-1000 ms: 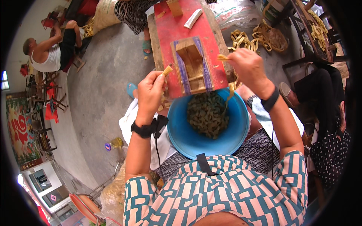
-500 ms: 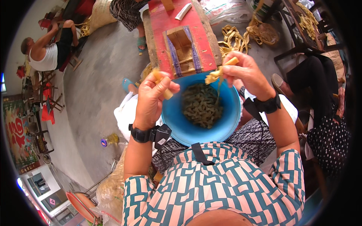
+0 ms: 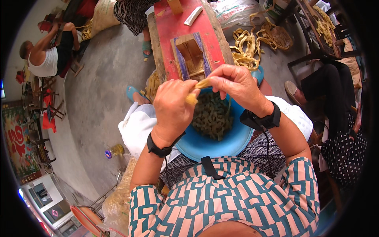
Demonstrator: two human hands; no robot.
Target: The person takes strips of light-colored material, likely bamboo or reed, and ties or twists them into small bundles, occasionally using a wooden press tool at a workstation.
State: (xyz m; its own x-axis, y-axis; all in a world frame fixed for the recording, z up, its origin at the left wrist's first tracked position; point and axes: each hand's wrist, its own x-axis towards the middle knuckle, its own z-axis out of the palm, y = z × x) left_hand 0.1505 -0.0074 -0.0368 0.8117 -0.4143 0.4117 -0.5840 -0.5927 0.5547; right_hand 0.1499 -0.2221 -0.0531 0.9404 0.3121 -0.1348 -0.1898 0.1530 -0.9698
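My left hand [image 3: 173, 104] is closed round a pale yellow fibrous roll [image 3: 191, 99], whose end sticks out below the fingers. My right hand [image 3: 236, 87] pinches a flat yellow strip [image 3: 203, 83] between thumb and fingertips. The strip spans the small gap between my hands; whether it belongs to the same roll I cannot tell. Both hands are over the far rim of a round blue basin [image 3: 215, 152] at my lap. Inside the basin lie many small, dull greenish-brown curled pieces [image 3: 211, 116].
Beyond the basin stands a red-topped wooden bench [image 3: 166, 23] with a wooden block frame [image 3: 176, 55] on it. Long yellow strips [image 3: 245, 47] lie on the floor at its right. People sit at the left, far side and right. A bottle [image 3: 114, 151] lies at my left.
My hands have come together over the basin's far edge: the left moved right, the right moved left and slightly down. The strip in the right hand now reaches the left hand.
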